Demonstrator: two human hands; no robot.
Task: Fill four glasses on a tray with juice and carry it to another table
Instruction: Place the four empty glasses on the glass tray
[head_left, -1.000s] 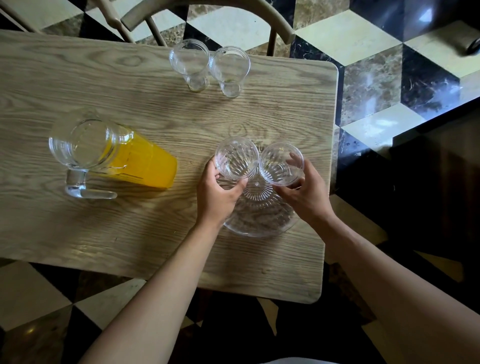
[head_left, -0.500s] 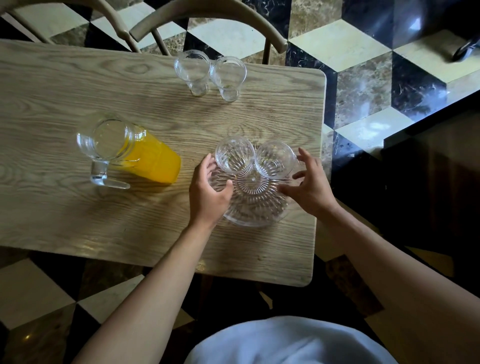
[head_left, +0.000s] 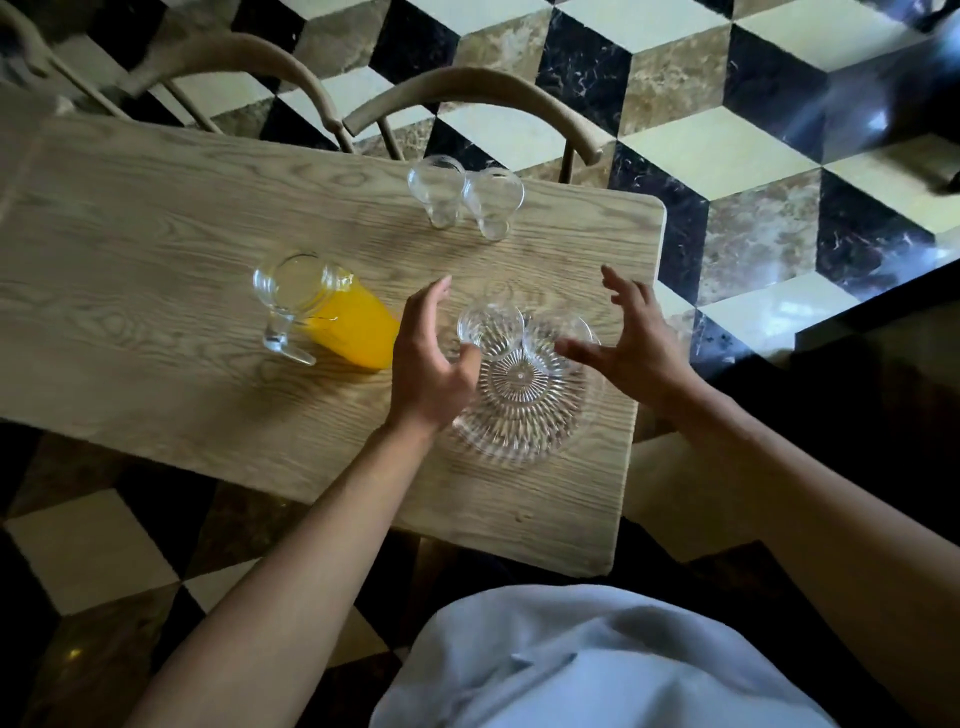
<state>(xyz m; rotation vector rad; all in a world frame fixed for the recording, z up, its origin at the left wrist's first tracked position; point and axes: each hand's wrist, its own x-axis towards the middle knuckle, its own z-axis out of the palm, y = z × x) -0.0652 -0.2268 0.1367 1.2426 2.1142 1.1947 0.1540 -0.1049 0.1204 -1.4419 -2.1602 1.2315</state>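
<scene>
A round ribbed glass tray (head_left: 519, 415) lies near the right end of the wooden table (head_left: 156, 260). Two empty glasses stand on its far half, one on the left (head_left: 491, 325) and one on the right (head_left: 558, 338). Two more empty glasses (head_left: 435, 189) (head_left: 493, 202) stand at the table's far edge. A clear pitcher of orange juice (head_left: 327, 312) stands left of the tray. My left hand (head_left: 428, 358) hovers open over the tray's left rim. My right hand (head_left: 628, 343) hovers open over its right side, fingers spread, holding nothing.
Two wooden chairs (head_left: 467, 98) stand behind the table's far edge. The floor (head_left: 727, 156) is a black, cream and brown cube pattern. A dark counter edge (head_left: 883, 338) lies to the right. The table's right edge is just beyond the tray.
Both hands have let go of the two glasses on the tray and lifted away, fingers spreading. The view has pulled back and shifted.
</scene>
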